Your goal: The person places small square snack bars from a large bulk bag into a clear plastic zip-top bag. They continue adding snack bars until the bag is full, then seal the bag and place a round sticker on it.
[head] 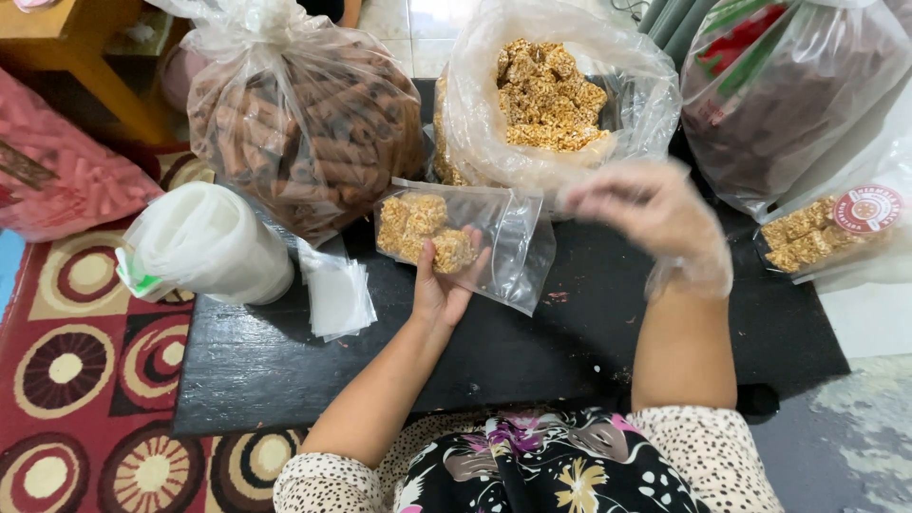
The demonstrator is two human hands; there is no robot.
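Note:
My left hand [443, 285] holds a small clear zip bag [503, 249] over the black tabletop [513, 356]. Several golden crunchy squares [425, 228] lie inside the bag at its left end, under my thumb. My right hand [655, 217], in a thin clear plastic glove, hovers to the right of the bag with its fingers spread and blurred, holding nothing. Behind both hands a big clear bag [556, 90] stands open, full of the same golden squares.
A large tied bag of brown rolled sticks [304, 114] stands at the back left. Beside it lie a white roll of plastic [204, 242] and a stack of small empty bags [334, 293]. A sealed packet with a round label [831, 233] lies at the right, under a dark bag [788, 95].

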